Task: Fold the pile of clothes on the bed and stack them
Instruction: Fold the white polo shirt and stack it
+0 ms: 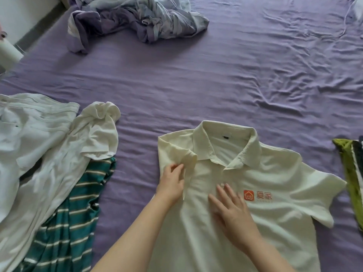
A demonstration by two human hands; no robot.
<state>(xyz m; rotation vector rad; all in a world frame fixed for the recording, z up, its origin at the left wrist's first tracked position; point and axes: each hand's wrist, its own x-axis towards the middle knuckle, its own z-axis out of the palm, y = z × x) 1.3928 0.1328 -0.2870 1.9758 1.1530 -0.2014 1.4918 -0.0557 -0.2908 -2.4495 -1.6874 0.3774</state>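
Left hand (172, 181) pinches the limp cream polo shirt's (275, 193) folded-in sleeve (181, 154); right hand (229, 211) presses flat, fingers spread; grip at seams.

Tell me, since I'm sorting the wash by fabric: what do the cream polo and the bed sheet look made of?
Cream polo: apparently soft matte knit, likely cotton or a blend; it drapes limply in gentle folds. Bed sheet: thin smooth woven fabric, faint sheen, fine sharp creases; fibre unclear.
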